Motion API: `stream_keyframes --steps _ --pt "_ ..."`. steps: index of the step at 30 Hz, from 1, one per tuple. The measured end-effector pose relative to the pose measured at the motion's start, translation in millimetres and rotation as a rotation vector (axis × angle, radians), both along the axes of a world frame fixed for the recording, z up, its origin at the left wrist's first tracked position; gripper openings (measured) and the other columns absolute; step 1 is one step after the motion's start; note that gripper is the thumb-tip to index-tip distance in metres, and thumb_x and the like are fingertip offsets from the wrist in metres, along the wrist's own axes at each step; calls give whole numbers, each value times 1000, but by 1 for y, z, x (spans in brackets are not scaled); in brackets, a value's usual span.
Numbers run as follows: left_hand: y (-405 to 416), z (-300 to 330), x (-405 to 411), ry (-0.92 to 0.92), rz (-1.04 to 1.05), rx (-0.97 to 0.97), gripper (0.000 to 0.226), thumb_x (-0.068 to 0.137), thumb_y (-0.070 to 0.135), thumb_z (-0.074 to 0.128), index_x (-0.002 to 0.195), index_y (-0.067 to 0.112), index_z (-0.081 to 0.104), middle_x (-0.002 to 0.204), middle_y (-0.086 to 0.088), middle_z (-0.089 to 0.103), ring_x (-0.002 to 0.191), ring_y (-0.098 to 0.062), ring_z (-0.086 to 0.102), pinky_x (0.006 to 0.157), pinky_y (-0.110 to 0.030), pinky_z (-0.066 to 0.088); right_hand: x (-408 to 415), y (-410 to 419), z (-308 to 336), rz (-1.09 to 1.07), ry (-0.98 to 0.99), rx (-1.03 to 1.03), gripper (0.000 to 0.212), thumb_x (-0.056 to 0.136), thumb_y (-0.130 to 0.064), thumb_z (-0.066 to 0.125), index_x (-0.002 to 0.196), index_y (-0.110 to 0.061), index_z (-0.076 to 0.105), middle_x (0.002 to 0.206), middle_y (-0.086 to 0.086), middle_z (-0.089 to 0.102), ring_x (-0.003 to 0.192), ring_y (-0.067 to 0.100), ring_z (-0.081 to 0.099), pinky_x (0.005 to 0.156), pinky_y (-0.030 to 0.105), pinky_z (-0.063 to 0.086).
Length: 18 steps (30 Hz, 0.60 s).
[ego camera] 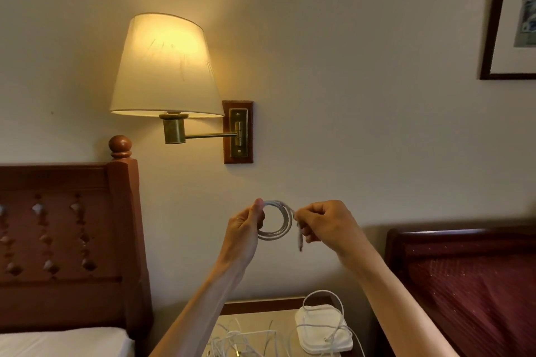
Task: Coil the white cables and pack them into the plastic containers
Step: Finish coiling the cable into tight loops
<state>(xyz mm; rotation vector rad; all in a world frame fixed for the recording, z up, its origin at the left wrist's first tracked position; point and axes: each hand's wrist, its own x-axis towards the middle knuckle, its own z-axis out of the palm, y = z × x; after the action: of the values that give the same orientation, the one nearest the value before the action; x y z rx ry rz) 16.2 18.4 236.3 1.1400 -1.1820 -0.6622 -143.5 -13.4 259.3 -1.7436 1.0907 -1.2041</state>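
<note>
- The thin white cable wound into a small round coil (276, 220) is held up in the air in front of the wall, above the light-topped bedside table (261, 324).
- The left hand (245, 224) pinches the left side of the coil between thumb and fingers, so the loops stay together.
- The right hand (324, 224) has its fingers curled around the right side of the coil and the loose end with the plug, which hangs down below the hand.
- The step in hand seems to be finishing the coil. I think it is good to keep the left pinch firm and to tuck the short end through or around the loops, so they do not spring open.
- The stack of flat white plastic containers (324, 333) is on the table, with loose white cables (240, 339) on it and beside it.
- These loose cables may catch when the coil is brought down.
</note>
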Motion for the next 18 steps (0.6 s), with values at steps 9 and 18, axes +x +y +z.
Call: stream_keyframes --steps 9,18 --pt "-3 -2 -7 64 24 38 44 100 45 41 73 11 52 73 -2 47 75 -15 43 76 -25 37 31 12 -19 -98 -297 -196 3 92 -13 64 94 -16 64 85 2 72 74 10 72 70 20 58" --pt "1 0 1 225 -100 97 46 101 47 39 62 23 41 62 4 39 78 -24 32 78 -39 26 37 -9 -42 -54 -92 -711 12 94 -7 59 101 -15 55 119 -4 55 99 11 65 82 19 54"
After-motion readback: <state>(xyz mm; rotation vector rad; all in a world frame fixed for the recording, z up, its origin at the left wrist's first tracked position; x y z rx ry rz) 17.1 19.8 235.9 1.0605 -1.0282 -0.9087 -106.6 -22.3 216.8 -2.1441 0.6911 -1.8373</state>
